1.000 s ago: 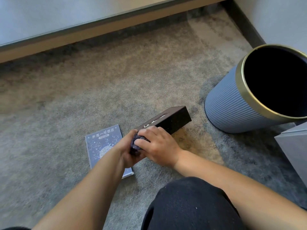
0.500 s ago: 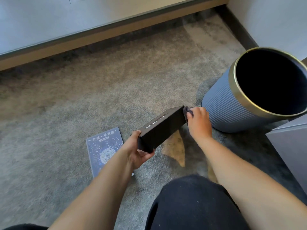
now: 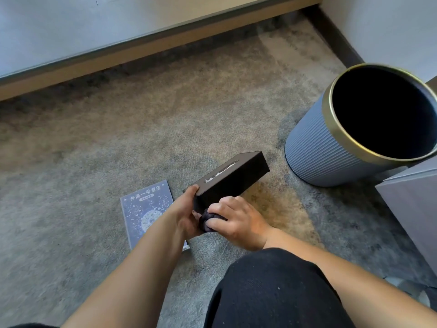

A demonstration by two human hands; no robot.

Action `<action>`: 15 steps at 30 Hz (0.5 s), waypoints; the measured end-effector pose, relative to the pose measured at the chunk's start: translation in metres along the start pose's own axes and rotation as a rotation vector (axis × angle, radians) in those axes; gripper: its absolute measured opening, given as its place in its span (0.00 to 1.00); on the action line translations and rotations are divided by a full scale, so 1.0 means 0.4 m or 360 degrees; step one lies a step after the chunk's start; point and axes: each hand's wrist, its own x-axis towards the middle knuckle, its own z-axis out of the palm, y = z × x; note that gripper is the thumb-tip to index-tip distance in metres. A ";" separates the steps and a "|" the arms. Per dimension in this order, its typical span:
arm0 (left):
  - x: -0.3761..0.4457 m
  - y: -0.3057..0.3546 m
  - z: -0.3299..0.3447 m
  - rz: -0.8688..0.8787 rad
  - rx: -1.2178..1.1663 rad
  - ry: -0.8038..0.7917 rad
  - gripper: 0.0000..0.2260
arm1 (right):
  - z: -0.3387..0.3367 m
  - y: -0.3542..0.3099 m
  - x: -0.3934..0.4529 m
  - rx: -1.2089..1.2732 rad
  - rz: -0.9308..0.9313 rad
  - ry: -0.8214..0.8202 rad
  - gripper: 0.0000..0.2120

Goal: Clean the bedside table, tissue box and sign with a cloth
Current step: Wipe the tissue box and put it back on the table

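Black and long, the tissue box [image 3: 230, 179] is tipped up at a slant over the carpet [image 3: 118, 143]. Only one view shows it all, from the head. The left hand [image 3: 185, 215] holds the near end, with the thumb on top; its grip is curled round the box. The right hand [image 3: 236, 221] has its grip squeezed on a dark cloth [image 3: 209, 222] and presses it on the near end face.

The box may slip, because only one hand holds it up. A hard push from the cloth could knock it out of that hand. It could then drop onto the sign [image 3: 147, 209], which lies flat on the carpet just beside the left hand. White tissue pokes from the slot and could get snagged. The grey bin [image 3: 316, 152] stands well apart.
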 end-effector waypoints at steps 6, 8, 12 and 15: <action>0.023 0.014 -0.025 0.0121 0.0144 0.0183 0.23 | -0.031 0.169 -0.059 -0.0017 0.0630 0.0008 0.05; 0.028 0.013 -0.027 0.0095 0.0103 0.0169 0.23 | -0.045 0.235 -0.079 -0.0103 0.0904 -0.0053 0.05; 0.035 0.004 -0.037 0.0109 0.0138 0.0139 0.24 | -0.058 0.353 -0.109 -0.0187 0.1708 -0.0384 0.07; 0.041 0.009 -0.046 0.0227 0.0233 0.0133 0.21 | -0.051 0.357 -0.107 0.0180 0.2003 -0.0203 0.06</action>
